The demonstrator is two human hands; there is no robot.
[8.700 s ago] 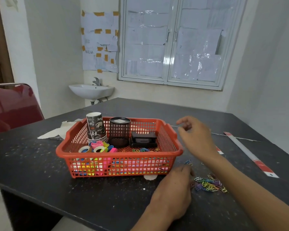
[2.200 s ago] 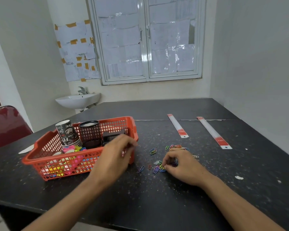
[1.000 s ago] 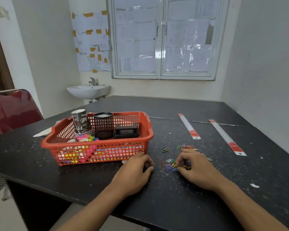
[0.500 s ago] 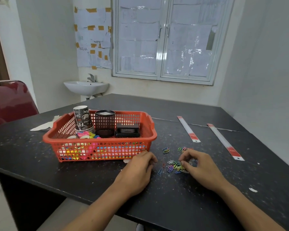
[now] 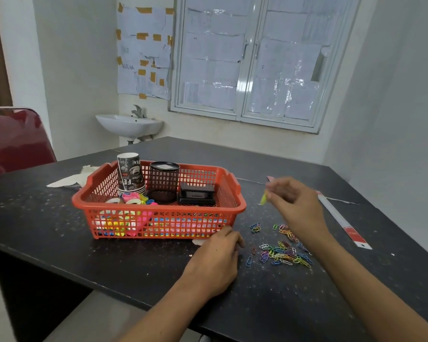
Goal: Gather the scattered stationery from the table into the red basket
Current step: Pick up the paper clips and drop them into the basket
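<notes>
The red basket (image 5: pixel 158 224) sits on the black table (image 5: pixel 59 230), holding a paper cup stack (image 5: pixel 130 175), a black mesh pen holder (image 5: pixel 164 181), a black stapler-like box (image 5: pixel 197 193) and coloured tape rolls (image 5: pixel 134 199). To its right lie several coloured paper clips (image 5: pixel 282 254) scattered on the table. My right hand (image 5: pixel 294 206) is lifted above them and pinches a yellow-green paper clip (image 5: pixel 263 199) just right of the basket's rim. My left hand (image 5: pixel 218 257) rests on the table at the basket's front right corner, fingers curled, with nothing seen in it.
Two white rulers with red ends lie at the right; one ruler (image 5: pixel 341 220) shows beyond my right hand. White paper scraps (image 5: pixel 69 178) lie left of the basket. A red chair (image 5: pixel 15 139) stands at the left, a sink (image 5: pixel 129 124) behind the table.
My right hand has risen from the clip pile toward the basket with a yellow-green clip pinched in it. My left hand has stayed by the basket's corner.
</notes>
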